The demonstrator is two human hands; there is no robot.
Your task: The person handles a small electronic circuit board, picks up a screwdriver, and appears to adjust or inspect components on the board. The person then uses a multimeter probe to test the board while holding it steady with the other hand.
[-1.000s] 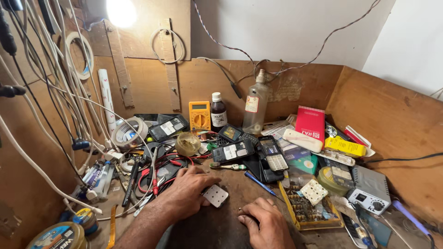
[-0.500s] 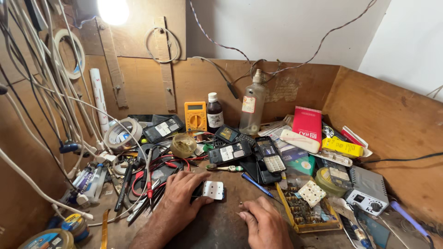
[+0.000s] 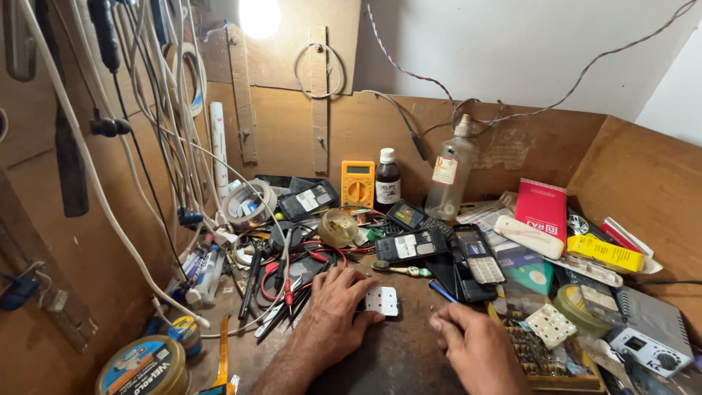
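The left hand [image 3: 333,311] lies palm down on the dark bench top [image 3: 395,358], fingers spread and loosely open, its fingertips touching the left edge of a small white keypad [image 3: 382,301] that lies flat on the bench. The hand grips nothing; it only rests against the pad. The right hand [image 3: 475,344] lies to the right, well apart from the keypad, fingers curled down onto the bench; whether it pinches anything under them cannot be told.

Just left of the left hand lies a tangle of red and black probe leads [image 3: 307,263] and a bunch of dark-handled tools [image 3: 281,300]. Beyond the keypad, farther away, a toothbrush [image 3: 402,270] lies across the bench, and past it are several opened phone bodies [image 3: 439,245]. Near the right hand sits a tray of small parts [image 3: 541,358] with a 2nd white keypad [image 3: 550,325] on it. At the far wall stand a yellow multimeter [image 3: 357,183], a dark bottle [image 3: 387,181] and a clear bottle [image 3: 447,172]. A red box [image 3: 541,208] lies to the right. White cables [image 3: 168,124] hang at the left.
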